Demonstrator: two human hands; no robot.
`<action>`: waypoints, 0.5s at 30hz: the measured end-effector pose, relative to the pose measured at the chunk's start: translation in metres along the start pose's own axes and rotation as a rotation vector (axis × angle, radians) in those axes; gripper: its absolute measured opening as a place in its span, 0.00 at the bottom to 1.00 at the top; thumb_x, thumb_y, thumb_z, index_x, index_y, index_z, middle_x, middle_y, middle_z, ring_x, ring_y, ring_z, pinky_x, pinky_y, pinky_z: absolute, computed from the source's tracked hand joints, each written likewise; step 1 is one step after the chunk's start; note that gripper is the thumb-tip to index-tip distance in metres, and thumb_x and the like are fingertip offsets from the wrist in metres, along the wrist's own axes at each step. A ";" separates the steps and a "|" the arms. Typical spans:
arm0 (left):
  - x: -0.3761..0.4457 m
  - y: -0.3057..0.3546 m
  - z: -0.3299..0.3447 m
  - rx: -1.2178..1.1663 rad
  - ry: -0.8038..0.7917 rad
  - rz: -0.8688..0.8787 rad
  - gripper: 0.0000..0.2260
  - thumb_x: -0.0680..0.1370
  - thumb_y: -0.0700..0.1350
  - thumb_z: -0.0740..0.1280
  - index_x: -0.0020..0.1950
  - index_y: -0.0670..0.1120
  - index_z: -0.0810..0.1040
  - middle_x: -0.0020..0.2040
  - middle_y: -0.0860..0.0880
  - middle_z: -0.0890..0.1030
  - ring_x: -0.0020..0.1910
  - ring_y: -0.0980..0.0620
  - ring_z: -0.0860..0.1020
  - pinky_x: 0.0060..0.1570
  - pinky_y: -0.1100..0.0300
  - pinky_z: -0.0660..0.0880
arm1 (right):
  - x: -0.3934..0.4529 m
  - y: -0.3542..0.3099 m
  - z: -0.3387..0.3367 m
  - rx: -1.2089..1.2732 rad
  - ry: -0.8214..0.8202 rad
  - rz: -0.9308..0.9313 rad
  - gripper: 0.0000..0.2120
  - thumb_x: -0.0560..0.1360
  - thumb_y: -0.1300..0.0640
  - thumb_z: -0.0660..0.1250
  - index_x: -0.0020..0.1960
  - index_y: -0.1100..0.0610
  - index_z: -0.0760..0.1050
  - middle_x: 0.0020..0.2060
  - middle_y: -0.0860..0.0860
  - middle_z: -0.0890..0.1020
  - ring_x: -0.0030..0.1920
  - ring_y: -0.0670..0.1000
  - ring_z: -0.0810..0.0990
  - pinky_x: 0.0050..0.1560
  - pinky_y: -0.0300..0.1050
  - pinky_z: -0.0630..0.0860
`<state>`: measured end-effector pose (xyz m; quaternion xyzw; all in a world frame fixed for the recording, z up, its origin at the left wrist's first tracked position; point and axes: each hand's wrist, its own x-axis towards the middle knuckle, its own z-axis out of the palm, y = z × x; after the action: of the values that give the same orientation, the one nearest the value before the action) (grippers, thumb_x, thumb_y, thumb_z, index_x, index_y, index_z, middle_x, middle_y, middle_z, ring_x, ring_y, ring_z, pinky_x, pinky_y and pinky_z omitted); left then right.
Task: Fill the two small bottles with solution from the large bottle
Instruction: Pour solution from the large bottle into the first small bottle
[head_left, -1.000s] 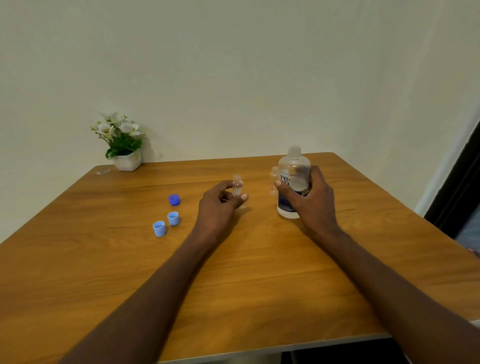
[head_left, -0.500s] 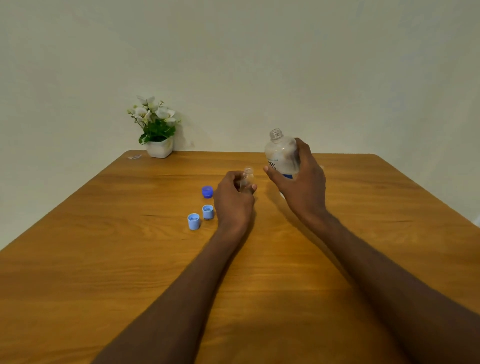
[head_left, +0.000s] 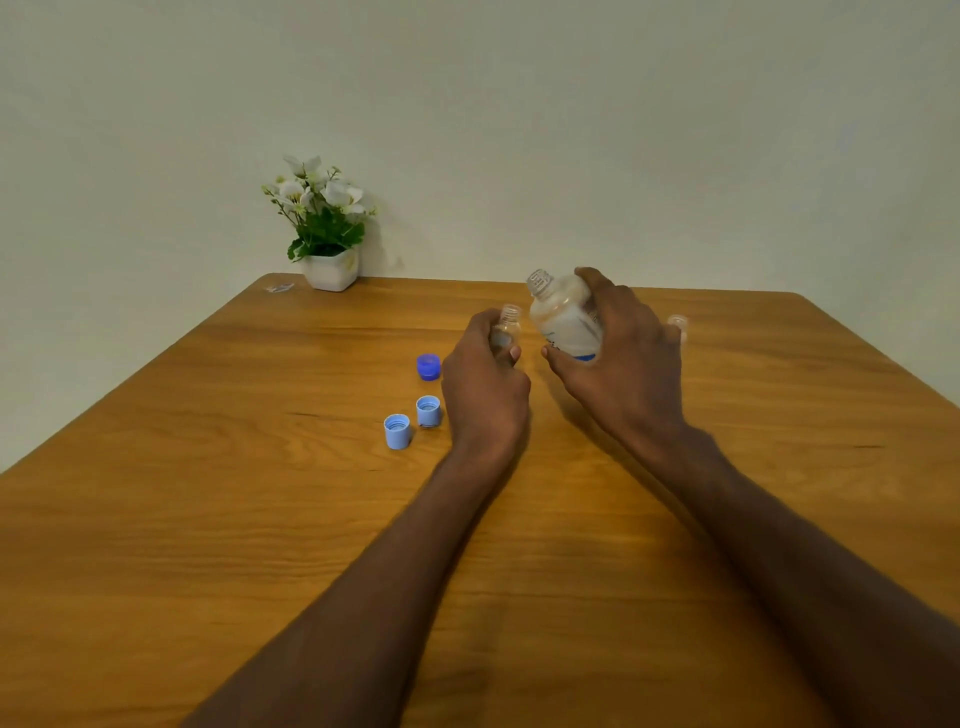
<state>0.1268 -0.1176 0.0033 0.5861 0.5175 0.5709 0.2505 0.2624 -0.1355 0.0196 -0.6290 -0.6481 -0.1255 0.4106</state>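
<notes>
My right hand (head_left: 621, 358) grips the large clear bottle (head_left: 563, 317), uncapped, lifted off the table and tilted left so its open neck points toward the small bottle. My left hand (head_left: 483, 379) holds one small clear bottle (head_left: 506, 327) upright by its body, its open neck just left of and below the large bottle's mouth. The second small bottle (head_left: 677, 325) stands on the table behind my right hand, mostly hidden by it.
Two light blue caps (head_left: 398, 431) (head_left: 428, 410) and a dark blue cap (head_left: 429, 367) lie on the wooden table (head_left: 208, 519) left of my left hand. A white pot of flowers (head_left: 330, 270) and a small clear wrapper (head_left: 279, 287) sit at the far left corner.
My right hand lifted the large bottle off the table and tipped it toward the small bottle. My left hand picked the small bottle up. The camera turned, shifting the scene rightward.
</notes>
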 end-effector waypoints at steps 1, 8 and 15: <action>-0.001 0.001 0.000 -0.009 0.003 -0.003 0.23 0.78 0.27 0.66 0.70 0.43 0.78 0.53 0.52 0.83 0.43 0.67 0.77 0.40 0.79 0.70 | -0.001 0.001 -0.001 -0.011 -0.014 0.002 0.40 0.71 0.40 0.75 0.78 0.49 0.65 0.64 0.52 0.80 0.61 0.55 0.79 0.57 0.64 0.79; -0.002 0.005 -0.003 0.042 0.008 -0.003 0.23 0.78 0.28 0.67 0.71 0.44 0.78 0.59 0.51 0.84 0.43 0.67 0.75 0.40 0.82 0.68 | -0.001 0.000 -0.006 -0.084 -0.085 -0.008 0.40 0.71 0.42 0.76 0.79 0.48 0.65 0.67 0.51 0.79 0.64 0.55 0.78 0.62 0.60 0.75; -0.005 0.009 -0.006 0.083 0.012 0.014 0.25 0.79 0.27 0.65 0.74 0.43 0.76 0.64 0.46 0.83 0.52 0.60 0.79 0.40 0.81 0.69 | -0.002 -0.005 -0.011 -0.125 -0.091 -0.021 0.41 0.70 0.45 0.77 0.79 0.48 0.65 0.67 0.51 0.79 0.65 0.56 0.77 0.63 0.59 0.71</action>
<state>0.1245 -0.1266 0.0105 0.5963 0.5380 0.5541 0.2188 0.2614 -0.1451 0.0273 -0.6516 -0.6635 -0.1414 0.3394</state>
